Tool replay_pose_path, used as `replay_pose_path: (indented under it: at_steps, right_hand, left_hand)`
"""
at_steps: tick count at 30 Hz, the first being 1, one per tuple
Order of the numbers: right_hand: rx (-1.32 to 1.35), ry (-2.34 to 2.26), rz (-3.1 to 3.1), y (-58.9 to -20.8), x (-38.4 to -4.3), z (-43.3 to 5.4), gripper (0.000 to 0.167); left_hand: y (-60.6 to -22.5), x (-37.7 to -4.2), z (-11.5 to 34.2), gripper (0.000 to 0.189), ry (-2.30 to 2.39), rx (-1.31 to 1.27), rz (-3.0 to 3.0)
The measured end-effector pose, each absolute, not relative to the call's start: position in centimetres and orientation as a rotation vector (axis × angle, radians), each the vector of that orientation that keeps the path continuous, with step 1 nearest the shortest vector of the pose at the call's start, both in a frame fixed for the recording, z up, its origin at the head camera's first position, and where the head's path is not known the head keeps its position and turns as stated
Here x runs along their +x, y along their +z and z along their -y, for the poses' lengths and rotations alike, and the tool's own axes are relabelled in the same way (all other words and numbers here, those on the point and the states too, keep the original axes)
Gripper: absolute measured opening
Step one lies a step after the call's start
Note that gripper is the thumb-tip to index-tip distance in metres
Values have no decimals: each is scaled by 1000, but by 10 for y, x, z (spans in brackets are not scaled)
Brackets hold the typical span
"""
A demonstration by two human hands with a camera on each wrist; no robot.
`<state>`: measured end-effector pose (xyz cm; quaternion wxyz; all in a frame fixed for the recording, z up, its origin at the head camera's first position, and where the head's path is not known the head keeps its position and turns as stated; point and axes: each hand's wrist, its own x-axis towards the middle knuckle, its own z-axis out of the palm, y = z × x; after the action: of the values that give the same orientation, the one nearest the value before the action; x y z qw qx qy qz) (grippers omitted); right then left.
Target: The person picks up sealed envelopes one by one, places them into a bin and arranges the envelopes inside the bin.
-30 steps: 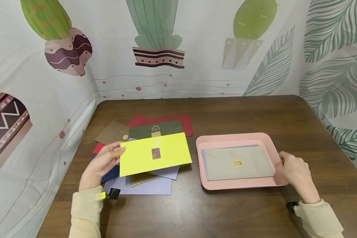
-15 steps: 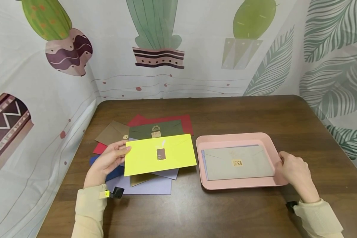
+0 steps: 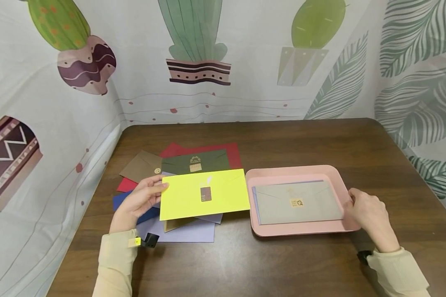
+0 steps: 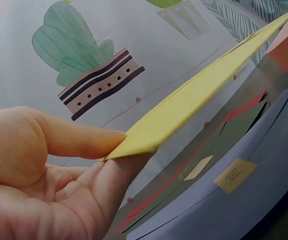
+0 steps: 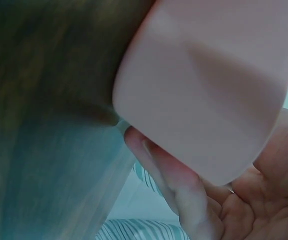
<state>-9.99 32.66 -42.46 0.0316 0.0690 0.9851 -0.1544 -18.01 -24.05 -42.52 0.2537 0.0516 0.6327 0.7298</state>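
My left hand (image 3: pixel 138 201) pinches the left end of a bright yellow envelope (image 3: pixel 226 192) between thumb and fingers. The envelope is raised over the pile, and its right end reaches the near-left rim of a pink tray (image 3: pixel 301 229). In the left wrist view the thumb (image 4: pixel 83 142) lies on top of the yellow envelope (image 4: pixel 184 100). A grey envelope (image 3: pixel 312 202) with a gold label lies in the tray, partly covering a lavender one (image 3: pixel 255 198). My right hand (image 3: pixel 369 214) grips the tray's right side; the right wrist view shows fingers (image 5: pixel 179 175) against the pink wall (image 5: pixel 199 100).
Left of the tray lies a loose pile: a dark green envelope (image 3: pixel 212 159), a red one (image 3: pixel 233 154), a brown one (image 3: pixel 139 165), a blue one (image 3: pixel 120 200) and a lavender one (image 3: pixel 189 235). A patterned cloth (image 3: pixel 252 107) hangs behind the wooden table (image 3: pixel 301 140).
My left hand has carried the yellow envelope rightward, from over the pile to the tray's left rim. The right hand and the tray have stayed put.
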Motion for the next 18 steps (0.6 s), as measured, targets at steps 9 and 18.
replay_pose_path:
  at_steps: [9,18]
  right_hand:
    - [201,-480,-3045,-425,-100,-327,17]
    - [194,-481,-3050,-426,-100,-328,16]
  left_hand:
    - [-424,-182,230,27,1987,132,-1699]
    - [-425,-186,217,18,1965,140,-1703]
